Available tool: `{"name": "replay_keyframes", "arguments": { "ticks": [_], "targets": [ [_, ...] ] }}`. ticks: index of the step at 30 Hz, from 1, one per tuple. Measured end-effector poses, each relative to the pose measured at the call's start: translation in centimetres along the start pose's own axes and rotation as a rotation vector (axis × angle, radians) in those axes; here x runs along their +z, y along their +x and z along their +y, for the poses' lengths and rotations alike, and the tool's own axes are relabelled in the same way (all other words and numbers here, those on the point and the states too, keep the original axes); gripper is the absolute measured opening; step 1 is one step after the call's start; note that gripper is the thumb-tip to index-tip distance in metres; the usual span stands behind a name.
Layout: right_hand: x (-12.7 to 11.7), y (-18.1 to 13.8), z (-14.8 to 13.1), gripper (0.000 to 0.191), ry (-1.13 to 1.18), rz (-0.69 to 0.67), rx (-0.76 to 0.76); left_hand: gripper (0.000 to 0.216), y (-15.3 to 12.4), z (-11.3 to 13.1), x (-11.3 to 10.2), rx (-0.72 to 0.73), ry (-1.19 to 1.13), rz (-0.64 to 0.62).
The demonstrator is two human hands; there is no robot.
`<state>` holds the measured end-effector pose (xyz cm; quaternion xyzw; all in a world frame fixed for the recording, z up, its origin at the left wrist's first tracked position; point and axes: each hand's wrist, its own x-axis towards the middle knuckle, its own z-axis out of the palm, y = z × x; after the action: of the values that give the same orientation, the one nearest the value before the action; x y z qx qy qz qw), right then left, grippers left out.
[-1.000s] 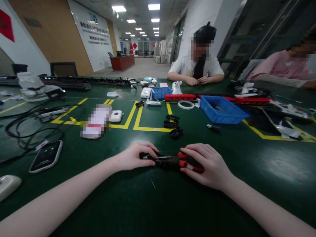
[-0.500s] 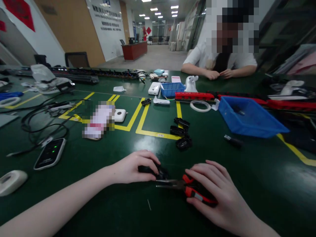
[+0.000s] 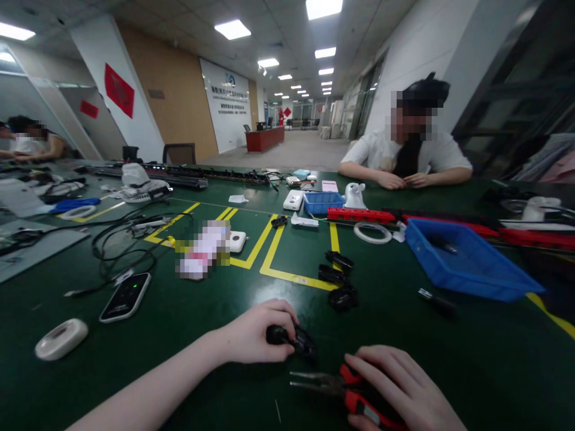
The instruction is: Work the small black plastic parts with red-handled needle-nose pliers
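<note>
Two hands [image 3: 265, 332] hold one black part [image 3: 305, 346] and one pair of pliers [image 3: 335, 385].

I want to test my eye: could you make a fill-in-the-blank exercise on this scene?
The left hand holds a part coloured ____.
The right hand holds pliers with black and ____ handles.
The tape lines are ____.
The larger blue tray lies at the picture's ____ side.
Missing: black; red; yellow; right.

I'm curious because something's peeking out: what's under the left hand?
Bits of a black object show within and beyond the left hand; whatever that hand covers can't be seen.
</note>
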<state>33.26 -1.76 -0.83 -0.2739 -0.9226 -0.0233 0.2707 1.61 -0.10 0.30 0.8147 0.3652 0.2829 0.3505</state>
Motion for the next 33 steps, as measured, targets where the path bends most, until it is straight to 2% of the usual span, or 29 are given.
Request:
{"name": "replay_keyframes", "arguments": {
  "ticks": [2, 7, 10, 14, 19, 23, 29, 33],
  "targets": [
    [0.2, -0.1, 0.2, 0.053, -0.039, 0.07, -0.007, 0.013, 0.3, 0.1, 0.4, 0.015, 0.066, 0.007],
    [0.6, 0.2, -0.1, 0.062, -0.105, 0.073, -0.095, 0.012, 0.8, 0.5, 1.3, 0.033, 0.193, 0.051],
    [0.6, 0.6, -0.6, 0.061, -0.137, 0.046, -0.12, 0.014, 0.6, 0.4, 1.6, 0.065, 0.26, 0.06],
    [0.2, 1.2, -0.8, 0.058, -0.174, 0.082, -0.157, 0.019, 0.3, 0.2, 1.8, 0.127, 0.307, 0.035],
    [-0.5, 1.6, -0.5, 0.059, -0.281, 0.119, -0.167, 0.013, 0.2, 0.2, 2.0, 0.12, 0.37, 0.044],
    [-0.4, 1.4, 0.0, 0.057, -0.299, 0.168, -0.059, 0.012, 0.1, 0.2, 2.1, 0.133, 0.382, 0.05],
    [-0.1, 1.0, 0.5, 0.04, -0.139, 0.113, 0.269, 0.008, -0.1, -0.1, 2.1, 0.143, 0.399, 0.049],
    [-0.1, 0.9, 0.2, 0.046, -0.065, 0.149, 0.323, 0.01, -0.1, 0.0, 2.1, 0.136, 0.398, 0.046]
  ]
}}
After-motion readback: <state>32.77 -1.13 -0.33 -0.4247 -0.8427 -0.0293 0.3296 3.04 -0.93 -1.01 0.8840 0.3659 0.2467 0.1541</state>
